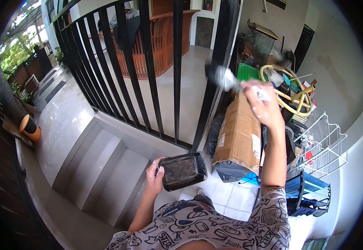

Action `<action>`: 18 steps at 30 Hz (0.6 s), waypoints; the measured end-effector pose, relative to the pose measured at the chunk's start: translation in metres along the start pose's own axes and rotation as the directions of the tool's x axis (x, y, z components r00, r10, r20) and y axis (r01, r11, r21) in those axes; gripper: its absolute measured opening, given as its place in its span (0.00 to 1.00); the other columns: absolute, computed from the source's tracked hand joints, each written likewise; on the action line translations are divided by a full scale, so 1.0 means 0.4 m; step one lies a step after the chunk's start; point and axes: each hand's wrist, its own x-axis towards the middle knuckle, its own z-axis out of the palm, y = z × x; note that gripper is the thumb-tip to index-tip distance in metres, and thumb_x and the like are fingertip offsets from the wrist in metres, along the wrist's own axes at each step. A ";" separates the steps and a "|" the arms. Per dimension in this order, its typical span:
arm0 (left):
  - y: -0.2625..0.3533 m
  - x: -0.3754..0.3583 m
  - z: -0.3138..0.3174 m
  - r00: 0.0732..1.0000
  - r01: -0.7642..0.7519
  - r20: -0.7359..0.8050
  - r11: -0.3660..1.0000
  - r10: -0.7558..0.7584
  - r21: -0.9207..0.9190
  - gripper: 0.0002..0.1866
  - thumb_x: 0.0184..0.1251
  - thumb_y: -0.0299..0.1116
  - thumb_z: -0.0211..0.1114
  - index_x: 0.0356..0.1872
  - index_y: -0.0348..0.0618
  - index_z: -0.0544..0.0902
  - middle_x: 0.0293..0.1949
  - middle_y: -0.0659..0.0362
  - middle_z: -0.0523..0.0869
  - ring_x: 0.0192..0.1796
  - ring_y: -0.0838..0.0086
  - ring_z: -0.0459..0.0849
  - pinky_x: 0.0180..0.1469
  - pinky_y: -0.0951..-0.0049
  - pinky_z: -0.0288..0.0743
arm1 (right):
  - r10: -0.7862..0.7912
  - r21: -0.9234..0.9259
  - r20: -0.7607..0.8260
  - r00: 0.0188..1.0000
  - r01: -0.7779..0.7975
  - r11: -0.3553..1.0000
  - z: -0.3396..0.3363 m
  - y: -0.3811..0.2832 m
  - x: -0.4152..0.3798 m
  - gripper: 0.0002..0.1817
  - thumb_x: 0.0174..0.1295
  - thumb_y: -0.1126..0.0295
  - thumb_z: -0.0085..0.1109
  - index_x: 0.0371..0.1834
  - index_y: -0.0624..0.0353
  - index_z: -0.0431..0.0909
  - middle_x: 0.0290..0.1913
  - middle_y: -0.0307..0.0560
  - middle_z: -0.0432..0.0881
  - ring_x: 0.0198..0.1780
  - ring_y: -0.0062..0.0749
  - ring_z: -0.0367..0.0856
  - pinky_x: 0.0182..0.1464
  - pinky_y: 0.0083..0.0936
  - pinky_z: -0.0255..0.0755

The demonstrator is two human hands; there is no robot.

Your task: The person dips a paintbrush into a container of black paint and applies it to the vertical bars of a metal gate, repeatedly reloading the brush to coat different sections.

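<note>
My left hand [153, 176] grips the near-left edge of a shallow black tray [183, 170], its thumb over the rim and its inside dark and streaked. Raised at the right, my right hand [259, 102] is closed around the handle of a paintbrush [223, 78], smeared by motion. The brush's dark tip points left and overlaps the thick black post [221, 54] of the railing in this view. Pale smudges mark the fingers of both hands.
Black railing bars [146, 62] rise along the ledge beyond grey steps [102, 150]. At right stand a cardboard box [237, 133], a coiled yellow hose [302, 102], a white wire rack [325, 141] and a blue folding chair [306, 185]. An orange pot [31, 131] is far left.
</note>
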 end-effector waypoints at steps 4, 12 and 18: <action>0.003 -0.017 -0.017 1.000 0.000 -0.028 1.000 0.001 0.024 0.19 0.74 0.31 0.54 0.57 0.28 0.80 0.50 0.47 0.87 0.53 0.63 0.85 0.61 0.65 0.75 | 0.132 0.037 -0.052 0.990 -0.130 0.991 0.041 -0.020 -0.028 0.19 0.73 0.66 0.56 0.24 0.66 0.75 0.19 0.47 0.70 0.21 0.28 0.70 0.28 0.29 0.65; 0.033 -0.046 -0.034 0.994 0.041 -0.106 0.999 -0.040 0.007 0.18 0.75 0.31 0.52 0.57 0.28 0.80 0.51 0.49 0.86 0.54 0.66 0.83 0.62 0.66 0.73 | 0.204 -0.236 0.134 0.970 -0.169 0.957 0.058 -0.005 -0.023 0.19 0.72 0.65 0.58 0.24 0.66 0.75 0.20 0.51 0.69 0.21 0.32 0.68 0.28 0.33 0.64; 0.032 -0.055 -0.040 0.993 0.054 -0.108 0.998 -0.053 0.011 0.18 0.76 0.31 0.51 0.57 0.28 0.79 0.52 0.49 0.85 0.56 0.66 0.82 0.63 0.66 0.72 | -0.048 -0.156 -0.375 0.926 -0.012 0.988 0.080 0.006 -0.005 0.16 0.70 0.65 0.58 0.26 0.64 0.77 0.22 0.54 0.73 0.21 0.43 0.71 0.29 0.34 0.67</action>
